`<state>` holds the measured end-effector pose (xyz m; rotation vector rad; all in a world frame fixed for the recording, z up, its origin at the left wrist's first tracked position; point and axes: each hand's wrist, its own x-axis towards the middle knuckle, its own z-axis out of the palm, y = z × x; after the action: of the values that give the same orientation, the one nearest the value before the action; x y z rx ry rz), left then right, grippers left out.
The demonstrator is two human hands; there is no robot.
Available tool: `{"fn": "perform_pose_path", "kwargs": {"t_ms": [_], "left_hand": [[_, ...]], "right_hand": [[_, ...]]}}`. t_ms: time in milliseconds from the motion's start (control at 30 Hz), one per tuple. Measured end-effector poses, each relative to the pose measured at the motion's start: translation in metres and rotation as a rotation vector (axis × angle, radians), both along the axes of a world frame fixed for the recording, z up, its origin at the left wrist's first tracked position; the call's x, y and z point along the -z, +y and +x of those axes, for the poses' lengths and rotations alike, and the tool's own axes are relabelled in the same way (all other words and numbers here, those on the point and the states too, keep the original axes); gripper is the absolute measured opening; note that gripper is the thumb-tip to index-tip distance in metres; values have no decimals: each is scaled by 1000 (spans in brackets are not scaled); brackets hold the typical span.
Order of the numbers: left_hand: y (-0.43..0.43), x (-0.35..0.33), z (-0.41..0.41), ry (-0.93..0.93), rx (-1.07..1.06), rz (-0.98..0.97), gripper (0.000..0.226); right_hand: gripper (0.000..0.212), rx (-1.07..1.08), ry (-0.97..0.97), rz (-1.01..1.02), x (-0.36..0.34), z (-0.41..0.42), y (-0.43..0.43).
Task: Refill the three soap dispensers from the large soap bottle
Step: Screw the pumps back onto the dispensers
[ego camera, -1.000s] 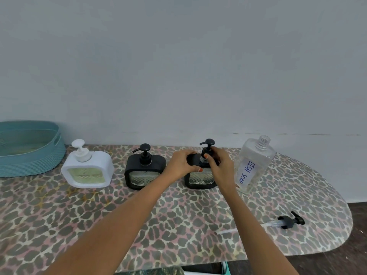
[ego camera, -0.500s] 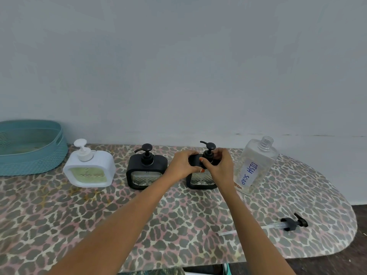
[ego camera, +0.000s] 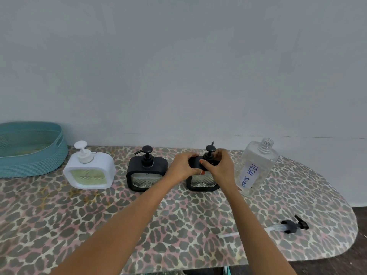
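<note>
Both hands meet on the right black dispenser (ego camera: 202, 180), just left of the big soap bottle (ego camera: 256, 165). The left hand (ego camera: 183, 168) wraps its grip round the dispenser's top; the right hand (ego camera: 219, 167) pinches the pump collar (ego camera: 208, 155). The middle black dispenser (ego camera: 147, 172) stands further left of the bottle.

table (ego camera: 178, 225): basket (ego camera: 29, 155) far left | three dispensers (ego camera: 147, 171) in row | bottle (ego camera: 256, 167) right | loose pump (ego camera: 292, 226) front-right

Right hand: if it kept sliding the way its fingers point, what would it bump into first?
The right hand points left across the black dispenser and grips its pump. Going on, it would probably meet the left hand first, since their fingertips almost touch; depth is hard to judge.
</note>
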<state>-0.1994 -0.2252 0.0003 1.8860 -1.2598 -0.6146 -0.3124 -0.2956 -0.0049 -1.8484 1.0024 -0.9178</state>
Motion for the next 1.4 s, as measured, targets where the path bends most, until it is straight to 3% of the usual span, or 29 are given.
{"fn": "perform_pose_path", "kwargs": {"t_ms": [133, 267, 367, 500, 733, 867, 1000, 1400], "left_hand": [[1, -1, 0, 8, 1, -2, 65], [1, -1, 0, 11, 4, -7, 62], [0, -1, 0, 7, 5, -10, 59], [1, -1, -1, 5, 1, -10, 63], [2, -3, 0, 9, 2, -2, 64], [2, -2, 0, 14, 5, -11, 61], [1, -1, 0, 10, 7, -11, 62], [1, 1, 0, -3, 1, -9, 64]], "right_hand": [[42, 39, 3, 13, 3, 5, 0], [51, -99, 27, 41, -4, -5, 2], [43, -181, 56, 68, -8, -14, 0], [38, -117, 72, 48, -5, -11, -1], [49, -7, 12, 52, 0, 1, 1], [45, -153, 8, 13, -4, -8, 1], [35, -208, 132, 1, -9, -16, -5], [39, -4, 87, -8, 0, 1, 1]]}}
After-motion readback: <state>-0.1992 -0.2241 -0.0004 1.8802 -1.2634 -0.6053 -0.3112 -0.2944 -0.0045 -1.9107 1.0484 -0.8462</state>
